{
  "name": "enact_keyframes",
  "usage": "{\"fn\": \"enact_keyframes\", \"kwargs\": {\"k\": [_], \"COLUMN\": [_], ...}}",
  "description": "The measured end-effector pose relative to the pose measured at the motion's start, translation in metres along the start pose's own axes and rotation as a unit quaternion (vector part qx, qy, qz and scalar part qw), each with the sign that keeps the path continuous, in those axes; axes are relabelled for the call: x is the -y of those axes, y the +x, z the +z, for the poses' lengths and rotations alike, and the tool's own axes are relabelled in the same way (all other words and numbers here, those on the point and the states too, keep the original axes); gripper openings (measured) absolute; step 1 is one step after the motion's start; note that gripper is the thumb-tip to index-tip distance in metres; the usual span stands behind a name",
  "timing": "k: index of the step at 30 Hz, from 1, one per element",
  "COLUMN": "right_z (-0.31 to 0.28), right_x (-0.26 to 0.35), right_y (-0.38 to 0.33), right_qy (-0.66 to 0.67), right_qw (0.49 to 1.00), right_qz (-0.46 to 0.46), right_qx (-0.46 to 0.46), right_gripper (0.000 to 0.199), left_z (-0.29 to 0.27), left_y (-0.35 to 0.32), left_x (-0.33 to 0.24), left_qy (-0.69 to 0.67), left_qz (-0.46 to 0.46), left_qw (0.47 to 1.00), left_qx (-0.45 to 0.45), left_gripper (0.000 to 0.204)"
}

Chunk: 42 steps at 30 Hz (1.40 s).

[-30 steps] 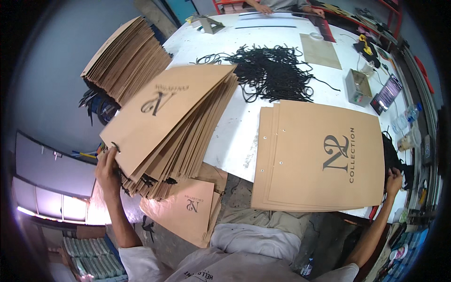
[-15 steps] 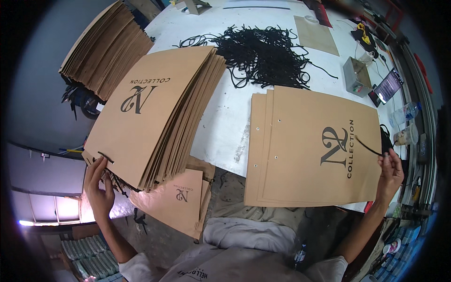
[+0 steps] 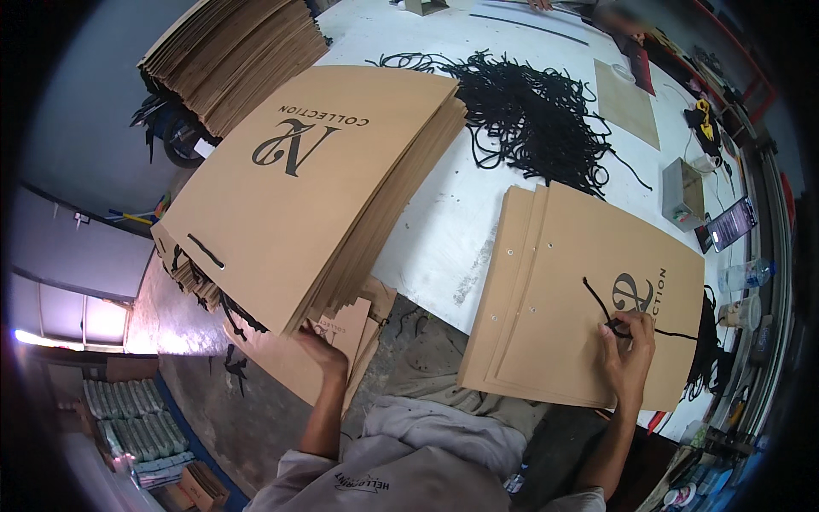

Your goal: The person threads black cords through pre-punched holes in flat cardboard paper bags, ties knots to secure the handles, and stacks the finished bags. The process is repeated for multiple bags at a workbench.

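R hand (image 3: pixel 631 346) is pinching a black cord (image 3: pixel 676 334) over the R stack (image 3: pixel 589 299); one end sticks up to the left, the rest trails right twd. a black bunch (image 3: pixel 706 358) at the table edge. L hand (image 3: pixel 324 354) is at the near corner of the L pile (image 3: pixel 299 205), fingers partly hidden by it; can't tell if it's gripping or just resting.

Progress, judging by what shows: top bag of L pile has its cord (image 3: pixel 205 251) through near the edge, & more black ends poke out below, so that lot looks mostly done, tho' not every bag can be checked. R stack's visible eyelets (image 3: pixel 532 311) are bare, so those look undone. Qty of each unclear.

Table (image 3: pixel 435 230) is white, scuffed. Cord heap (image 3: pixel 546 119) lies beyond, btwn. the two lots; farther R: brown sheet (image 3: pixel 627 102), grey box (image 3: pixel 682 196), phone (image 3: pixel 732 224), bottle (image 3: pixel 749 274), cup (image 3: pixel 740 311). Co-worker's hand (image 3: pixel 540 4) just shows at the far side.

Room: tall pile (image 3: pixel 239 60) up-left by a grey wall (image 3: pixel 81 111); loose bags (image 3: pixel 294 363) below L pile, support hidden; dark floor (image 3: pixel 200 384); wrapped packs (image 3: pixel 141 422) lower left, nr. a bright light.
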State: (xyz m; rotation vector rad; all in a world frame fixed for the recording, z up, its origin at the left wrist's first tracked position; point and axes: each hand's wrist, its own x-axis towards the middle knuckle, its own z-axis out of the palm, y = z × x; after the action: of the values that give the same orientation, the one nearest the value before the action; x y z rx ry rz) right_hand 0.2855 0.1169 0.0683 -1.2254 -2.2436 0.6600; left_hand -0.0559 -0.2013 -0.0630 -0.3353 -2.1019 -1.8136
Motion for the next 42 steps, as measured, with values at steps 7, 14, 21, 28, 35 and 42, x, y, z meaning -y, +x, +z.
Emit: {"fn": "enact_keyframes", "kwargs": {"k": [7,14,21,28,35,42], "right_z": [0.044,0.127,0.286,0.336,0.347,0.362], "right_x": [0.049,0.149,0.224,0.264,0.282,0.279], "right_y": [-0.006,-0.049,-0.082,-0.082,-0.091,-0.085], "right_qy": [0.074,0.397,0.563,0.504,0.465,0.453], "right_qw": [0.99,0.892,0.79,0.856,0.884,0.889], "right_qz": [-0.116,-0.024,0.069,0.003,-0.007,-0.039], "right_qx": [0.015,0.216,0.231,0.115,0.041,0.059], "right_gripper": [0.023,0.043,0.063,0.073,0.082,0.086], "left_z": [0.02,-0.027,-0.115,-0.194,-0.225,-0.217], "left_y": [-0.001,-0.001,0.155,0.158,0.105,0.066], "left_x": [0.042,0.109,0.175,0.212,0.229,0.235], "left_qy": [0.073,0.039,0.108,0.159,0.175,0.18], "left_qz": [-0.134,-0.16,-0.251,-0.358,-0.426,-0.463], "left_qw": [0.981,0.978,0.96,0.916,0.883,0.864], "left_qx": [0.122,0.125,-0.062,-0.089,-0.096,-0.081], "left_gripper": [0.079,0.063,0.056,0.05,0.044,0.038]}}
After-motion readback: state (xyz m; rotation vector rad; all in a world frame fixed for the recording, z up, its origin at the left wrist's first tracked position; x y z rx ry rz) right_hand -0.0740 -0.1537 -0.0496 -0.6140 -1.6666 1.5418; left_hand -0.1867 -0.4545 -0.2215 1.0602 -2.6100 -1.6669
